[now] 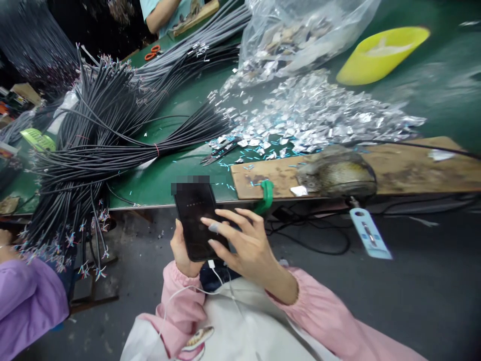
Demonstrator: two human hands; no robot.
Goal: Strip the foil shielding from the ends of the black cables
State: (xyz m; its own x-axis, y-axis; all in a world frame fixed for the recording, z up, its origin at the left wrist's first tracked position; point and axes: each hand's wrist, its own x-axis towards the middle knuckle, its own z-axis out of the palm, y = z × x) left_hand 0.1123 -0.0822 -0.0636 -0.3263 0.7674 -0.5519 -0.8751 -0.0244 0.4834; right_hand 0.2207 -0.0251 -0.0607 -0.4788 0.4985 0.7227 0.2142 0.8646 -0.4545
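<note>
Currently gripping a black phone (188,228) in the left hand (184,250), in front of the near edge of the tabletop (150,196), with a white cable (213,268) at its lower end. Holding the right hand (250,245) over the screen, with fingers loosely bent and clasping nothing. Past the phone, can see crumpled silvery and brownish scraps (296,37) inside a clear plastic bag (355,15), just behind a loose heap of foil pieces (319,113). To the right of the bag, can make out a yellow container (356,72) with something whitish inside, perhaps only its inner wall. To the left, can see bundles of dark cables (108,155), partly overhanging the edge.
</note>
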